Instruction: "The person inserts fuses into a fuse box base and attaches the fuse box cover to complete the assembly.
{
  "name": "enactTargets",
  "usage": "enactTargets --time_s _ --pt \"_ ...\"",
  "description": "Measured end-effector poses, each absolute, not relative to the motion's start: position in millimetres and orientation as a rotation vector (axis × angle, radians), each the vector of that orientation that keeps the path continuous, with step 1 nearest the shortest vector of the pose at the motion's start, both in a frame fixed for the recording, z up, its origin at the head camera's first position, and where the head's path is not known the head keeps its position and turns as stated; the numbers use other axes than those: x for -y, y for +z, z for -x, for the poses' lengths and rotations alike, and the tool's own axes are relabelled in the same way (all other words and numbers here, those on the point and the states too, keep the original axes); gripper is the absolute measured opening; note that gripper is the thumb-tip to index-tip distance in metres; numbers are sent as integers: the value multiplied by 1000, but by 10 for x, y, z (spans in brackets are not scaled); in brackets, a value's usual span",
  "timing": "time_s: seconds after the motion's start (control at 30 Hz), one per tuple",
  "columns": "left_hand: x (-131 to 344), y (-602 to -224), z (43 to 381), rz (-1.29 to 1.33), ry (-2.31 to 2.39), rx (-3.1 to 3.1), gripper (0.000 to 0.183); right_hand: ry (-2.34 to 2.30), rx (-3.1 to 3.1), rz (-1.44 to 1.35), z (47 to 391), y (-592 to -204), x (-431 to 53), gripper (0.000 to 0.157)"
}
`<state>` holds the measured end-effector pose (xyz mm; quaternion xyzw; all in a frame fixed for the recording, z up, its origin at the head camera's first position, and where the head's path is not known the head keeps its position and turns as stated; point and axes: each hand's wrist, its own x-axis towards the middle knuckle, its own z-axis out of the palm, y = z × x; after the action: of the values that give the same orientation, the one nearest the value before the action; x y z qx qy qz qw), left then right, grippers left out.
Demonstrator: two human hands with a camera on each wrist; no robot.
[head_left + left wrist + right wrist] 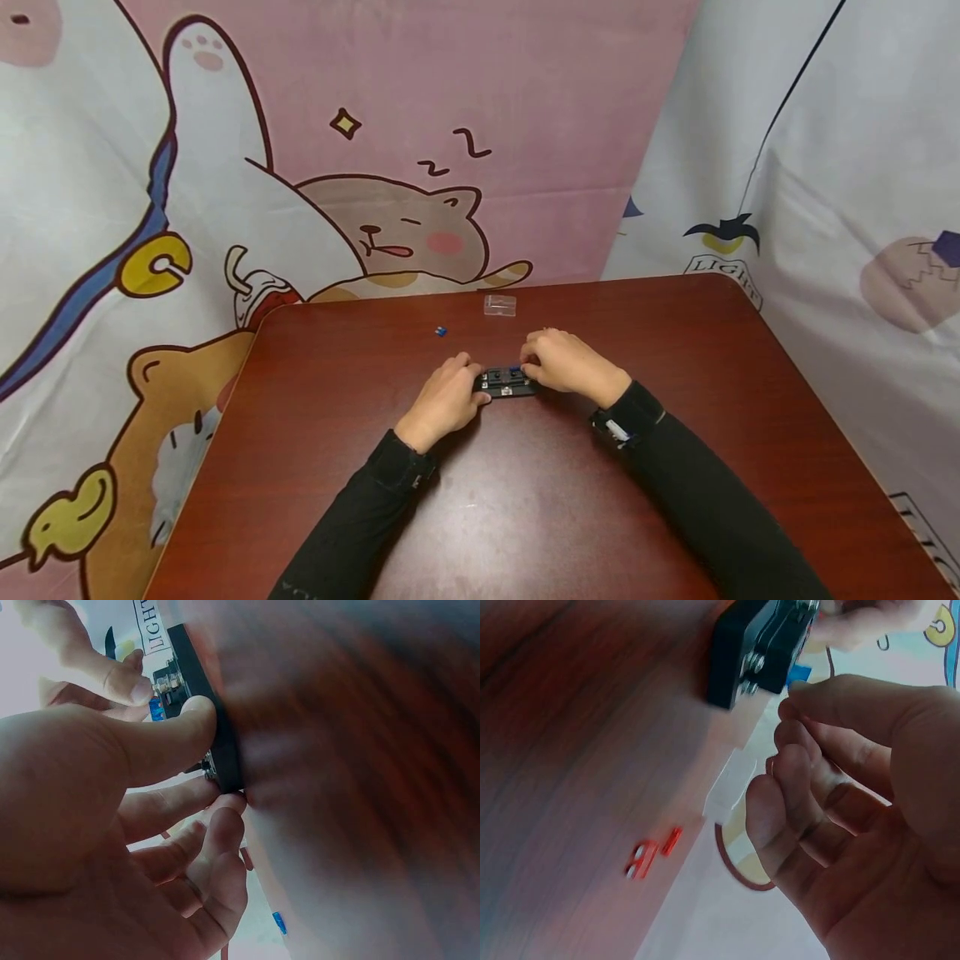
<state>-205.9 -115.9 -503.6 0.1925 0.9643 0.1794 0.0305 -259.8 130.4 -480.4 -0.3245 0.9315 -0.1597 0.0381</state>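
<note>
Left hand (442,397) grips the black block (504,383), right hand's (573,365) fingers pinching a blue piece (801,673) at its end! Around on the tabletop (675,350): clear box (500,305), blue clip (441,332), red bits (643,859).

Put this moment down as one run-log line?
Left hand: grips black block | Right hand: seemingly pinches blue piece at block | Table: clear box, red pieces

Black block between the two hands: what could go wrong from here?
The black block is held by the left hand and could shift if that grip loosens. The small blue piece is pinched in the right hand and might slip or tilt against the block. The red pieces lie loose on the table, so a passing hand might knock them away.
</note>
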Motion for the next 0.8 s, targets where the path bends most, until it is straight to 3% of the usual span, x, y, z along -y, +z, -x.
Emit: enactTargets --time_s 0.43,0.8 --pt "1161 -5008 2035 -562 528 -2946 48 -560 -2976 703 2793 -4763 -1817 17" --pt "1160 -4996 2034 -567 535 -2944 47 -501 -2954 680 2808 -4714 -1925 18"
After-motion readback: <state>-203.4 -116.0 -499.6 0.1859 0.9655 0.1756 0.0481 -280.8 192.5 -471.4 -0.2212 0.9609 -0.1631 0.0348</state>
